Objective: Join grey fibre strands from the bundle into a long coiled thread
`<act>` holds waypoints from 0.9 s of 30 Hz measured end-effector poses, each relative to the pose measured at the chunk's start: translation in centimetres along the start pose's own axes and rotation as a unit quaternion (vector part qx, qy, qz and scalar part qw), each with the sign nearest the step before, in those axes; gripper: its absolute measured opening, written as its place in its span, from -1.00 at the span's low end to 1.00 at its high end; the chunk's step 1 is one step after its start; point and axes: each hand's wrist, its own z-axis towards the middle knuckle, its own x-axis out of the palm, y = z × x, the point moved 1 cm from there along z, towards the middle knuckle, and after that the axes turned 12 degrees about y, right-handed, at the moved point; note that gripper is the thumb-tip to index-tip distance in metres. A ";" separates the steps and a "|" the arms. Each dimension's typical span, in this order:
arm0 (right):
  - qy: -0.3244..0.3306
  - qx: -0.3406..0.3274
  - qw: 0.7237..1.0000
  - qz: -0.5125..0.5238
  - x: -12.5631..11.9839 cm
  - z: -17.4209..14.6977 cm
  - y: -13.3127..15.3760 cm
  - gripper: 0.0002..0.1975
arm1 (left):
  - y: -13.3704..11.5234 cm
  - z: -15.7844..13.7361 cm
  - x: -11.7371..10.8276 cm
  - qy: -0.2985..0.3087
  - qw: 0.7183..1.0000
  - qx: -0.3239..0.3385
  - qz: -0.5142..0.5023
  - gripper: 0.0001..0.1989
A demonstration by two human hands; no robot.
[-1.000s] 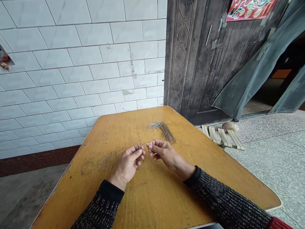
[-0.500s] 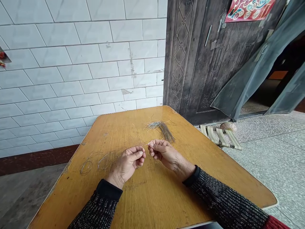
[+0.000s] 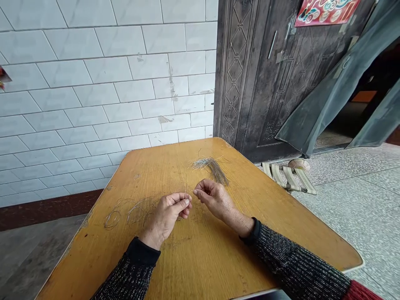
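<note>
My left hand is closed, thumb against forefinger, on a thin wire that stands up past the fingertips. Just to its right, my right hand pinches with thumb and forefinger at what looks like the same wire; the bit between the hands is very fine and faint. Behind my right hand lies a bent bundle of cut wires, with loose ends fanned out. Left of my left hand, several loose wire coils rest on the table, some partly hidden by the hand.
The wooden table has rounded corners and stands near a white tiled wall. A dark carved door and a grey-green curtain are at the right. A low strap stool stands on the floor beside the table.
The wire at my left fingertips has swung from leaning left to nearly upright. My right hand has turned slightly, its fingers less curled, staying close to the left.
</note>
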 end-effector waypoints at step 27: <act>0.034 0.028 0.959 0.281 1.7 0.2 -0.6 -0.76 | -0.2 0.2 -0.2 -0.054 0.997 0.032 -0.051 -0.83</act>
